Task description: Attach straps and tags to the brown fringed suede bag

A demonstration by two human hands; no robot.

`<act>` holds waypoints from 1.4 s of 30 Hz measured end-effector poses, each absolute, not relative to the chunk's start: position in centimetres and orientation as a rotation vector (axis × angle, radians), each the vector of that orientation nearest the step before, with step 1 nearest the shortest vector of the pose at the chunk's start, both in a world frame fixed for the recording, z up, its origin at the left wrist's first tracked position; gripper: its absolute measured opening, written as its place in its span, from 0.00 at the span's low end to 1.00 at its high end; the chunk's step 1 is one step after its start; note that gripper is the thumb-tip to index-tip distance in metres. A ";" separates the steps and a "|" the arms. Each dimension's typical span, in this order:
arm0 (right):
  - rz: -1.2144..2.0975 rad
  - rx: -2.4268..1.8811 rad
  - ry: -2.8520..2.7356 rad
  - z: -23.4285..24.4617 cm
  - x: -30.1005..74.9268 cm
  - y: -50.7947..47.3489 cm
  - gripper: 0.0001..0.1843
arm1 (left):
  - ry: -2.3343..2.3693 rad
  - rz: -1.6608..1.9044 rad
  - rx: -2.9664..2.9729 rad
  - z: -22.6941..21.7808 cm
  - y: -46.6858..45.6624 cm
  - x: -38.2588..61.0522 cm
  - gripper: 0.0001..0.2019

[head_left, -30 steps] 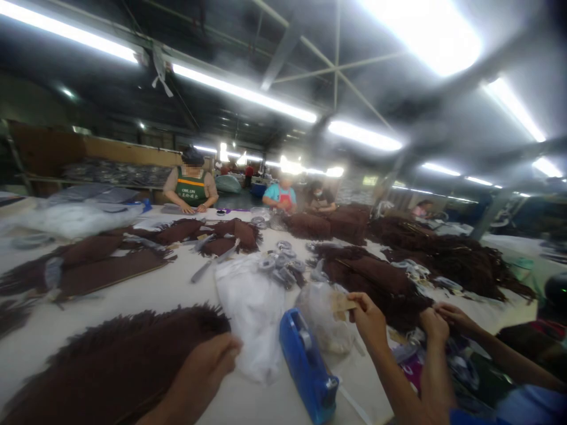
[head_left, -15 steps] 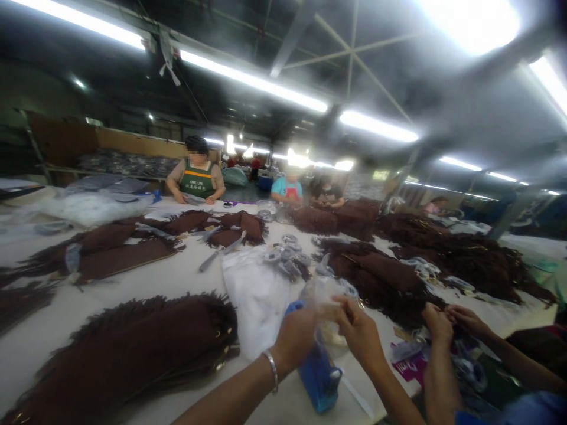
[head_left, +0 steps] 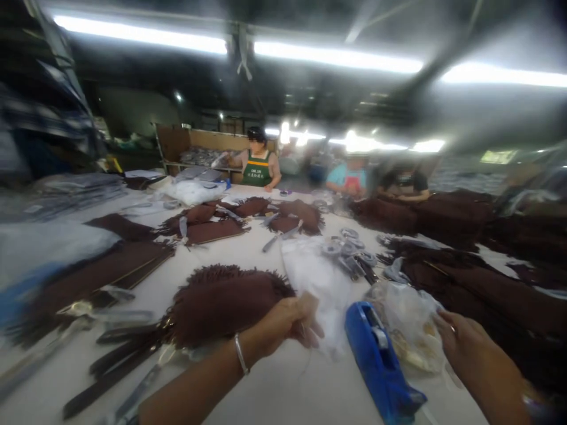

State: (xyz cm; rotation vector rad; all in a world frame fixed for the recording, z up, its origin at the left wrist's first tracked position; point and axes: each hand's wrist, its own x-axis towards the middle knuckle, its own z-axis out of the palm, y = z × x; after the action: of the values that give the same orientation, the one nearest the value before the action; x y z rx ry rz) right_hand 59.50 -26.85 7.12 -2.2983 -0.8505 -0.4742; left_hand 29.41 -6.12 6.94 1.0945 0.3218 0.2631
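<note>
Lying at left on a white table [head_left: 319, 392], dark straps [head_left: 117, 360] run out from a fringed brown bag [head_left: 221, 307]. Just right of it is the left hand [head_left: 290, 324]; half a second ago it was over the dispenser [head_left: 381, 360], next to the right hand [head_left: 481, 354]. Now the two are well apart, and the left pinches a small beige tag [head_left: 309, 304], which puts the tag near the brown bag's right end. White plastic [head_left: 316, 283] lies behind the tag. Further right comes the dispenser, blue and uncovered again, then a clear bag [head_left: 410, 324] with pale pieces inside. The right hand's bent fingers meet its right edge; whether they grip it, I cannot tell. Blur hides any print on the tag, the right wrist fades into shadow, and the brown pile [head_left: 473, 289] at far right is cut off.
</note>
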 end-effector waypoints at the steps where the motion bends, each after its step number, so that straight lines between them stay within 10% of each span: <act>1: -0.280 -2.229 -0.988 7.9 57.0 -25.6 0.24 | 0.337 0.257 1.119 6.9 -6.2 29.0 0.22; 8: 0.758 -1.599 -1.194 7.7 38.7 -16.2 0.18 | 0.316 0.215 1.156 6.9 -6.8 24.3 0.29; 23: 0.717 -1.883 -1.151 -3.6 31.4 -14.4 0.20 | 0.835 0.285 1.104 -4.2 -7.6 5.8 0.16; 27: 0.350 -1.854 -1.523 -2.5 27.2 -14.6 0.23 | 0.868 0.365 1.201 -4.3 -7.6 5.7 0.13; 33: 1.176 -1.441 -1.701 -2.4 19.6 -12.5 0.21 | 0.873 0.374 1.099 -3.5 -6.6 4.2 0.10; 42: 0.688 -1.546 -1.894 -2.8 18.6 -8.9 0.13 | 1.165 0.648 1.374 -2.5 -2.9 -0.1 0.12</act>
State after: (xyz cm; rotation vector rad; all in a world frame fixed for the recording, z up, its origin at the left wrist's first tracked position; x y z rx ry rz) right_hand 18.56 -8.85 -2.76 -1.5458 -1.8937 0.6880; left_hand -0.07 -2.86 -2.50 1.3744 1.1651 0.6481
